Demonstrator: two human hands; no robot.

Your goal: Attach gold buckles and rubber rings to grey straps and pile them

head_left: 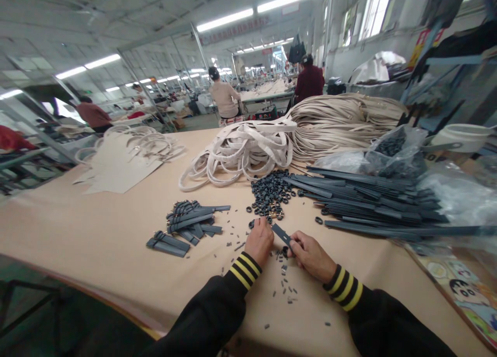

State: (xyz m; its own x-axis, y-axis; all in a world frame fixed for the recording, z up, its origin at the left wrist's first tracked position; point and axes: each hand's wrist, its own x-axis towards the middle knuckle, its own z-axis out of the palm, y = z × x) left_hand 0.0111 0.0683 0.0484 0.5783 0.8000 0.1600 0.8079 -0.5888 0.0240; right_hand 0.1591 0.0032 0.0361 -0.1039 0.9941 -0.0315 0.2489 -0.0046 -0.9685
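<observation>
Head view: two bare hands in dark sleeves with yellow-striped cuffs work over a table (97, 227) covered in a tan sheet. The right hand (313, 257) has its thumb and fingers clamped on the lower end of a short dark strap (281, 233), which slants up and to the left, above the table, with a small slot near its middle. The left hand (260, 243) is curled just beside the strap's upper end; its fingers are bent inward, and I cannot tell whether they grip anything. Under the strap and around the hands lie small dark bits (284, 284), scattered loosely.

Just beyond the hands is a heap of small dark rings (272, 191), with some gold-coloured metal at its near edge. Left of the hands sits a pile of short dark straps with loops (190, 221). To the right, long dark strips (361, 204) lie stacked, with a clear plastic bag (399, 147) behind them. Farther back are a tangle of pale straps (248, 150) and a thick bundle of beige straps (345, 121); flat beige sheets (120, 162) lie at the far left.
</observation>
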